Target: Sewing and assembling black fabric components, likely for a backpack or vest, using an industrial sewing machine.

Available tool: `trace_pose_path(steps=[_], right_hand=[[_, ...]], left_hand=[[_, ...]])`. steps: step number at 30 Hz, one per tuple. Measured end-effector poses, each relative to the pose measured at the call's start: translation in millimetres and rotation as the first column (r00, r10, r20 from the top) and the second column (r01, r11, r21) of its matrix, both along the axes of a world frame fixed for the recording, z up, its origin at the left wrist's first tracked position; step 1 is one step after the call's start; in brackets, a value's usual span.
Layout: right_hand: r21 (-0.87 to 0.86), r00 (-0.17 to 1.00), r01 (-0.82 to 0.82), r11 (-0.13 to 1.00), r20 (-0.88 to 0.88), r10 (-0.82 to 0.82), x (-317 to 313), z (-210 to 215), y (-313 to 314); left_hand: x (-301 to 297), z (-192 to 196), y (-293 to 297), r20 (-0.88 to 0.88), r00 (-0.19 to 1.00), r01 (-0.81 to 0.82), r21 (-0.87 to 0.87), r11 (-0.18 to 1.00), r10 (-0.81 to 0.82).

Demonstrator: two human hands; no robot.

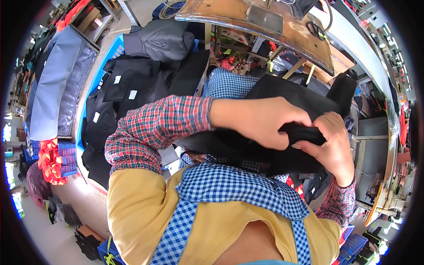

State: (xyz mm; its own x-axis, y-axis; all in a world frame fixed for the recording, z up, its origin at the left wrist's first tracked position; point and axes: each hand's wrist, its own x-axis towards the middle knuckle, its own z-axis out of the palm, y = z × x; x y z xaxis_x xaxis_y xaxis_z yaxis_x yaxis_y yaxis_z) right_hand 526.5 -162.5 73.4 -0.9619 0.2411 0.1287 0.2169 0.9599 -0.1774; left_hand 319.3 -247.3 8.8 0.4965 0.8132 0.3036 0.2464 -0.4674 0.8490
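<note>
A black, leather-like sewn piece (282, 90) lies over my lap, and part of it hangs toward my front. My left hand (265, 121) reaches across from the left, its thumb and fingers closed on a folded, ribbed-looking edge of this piece. From the right, my right hand (331, 143) pinches the same edge between thumb and curled fingers, close beside the left. The fold bulges between the two hands. Fingertips on the far side are partly hidden, and the right hand is slightly blurred.
At left, a blue crate (117, 48) is heaped with black pieces (132, 81) bearing white labels. Ahead stands a worn wooden worktable (221, 11) with black-handled scissors (315, 30). A blue-grey sheet (55, 84) covers a rack at far left. Red fabric strips (51, 161) hang below it.
</note>
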Motion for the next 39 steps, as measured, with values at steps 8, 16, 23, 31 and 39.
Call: trace_pose_path(steps=[8,16,23,31,39], right_hand=[[-0.124,0.992,0.058,0.991,-0.104,-0.071,6,14,12],[-0.426,0.983,-0.07,0.902,-0.184,-0.011,-17,45,45],[-0.434,0.984,-0.091,0.896,-0.175,0.015,-48,0,93],[-0.103,0.984,0.093,0.99,-0.141,-0.107,-84,-22,128],[0.041,0.971,0.061,0.997,-0.233,-0.049,-139,-38,191]], left_hand=[[-18,-23,-13,-0.427,0.795,-0.163,0.533,0.83,0.431],[-67,32,-2,0.553,0.827,0.434,-0.511,0.742,-0.103],[-84,-10,28,-0.096,0.986,-0.116,0.212,0.97,0.139],[-129,0,62,0.06,0.887,-0.39,-0.434,0.812,0.458],[-177,30,124,-0.103,0.855,-0.484,-0.513,0.709,0.509]])
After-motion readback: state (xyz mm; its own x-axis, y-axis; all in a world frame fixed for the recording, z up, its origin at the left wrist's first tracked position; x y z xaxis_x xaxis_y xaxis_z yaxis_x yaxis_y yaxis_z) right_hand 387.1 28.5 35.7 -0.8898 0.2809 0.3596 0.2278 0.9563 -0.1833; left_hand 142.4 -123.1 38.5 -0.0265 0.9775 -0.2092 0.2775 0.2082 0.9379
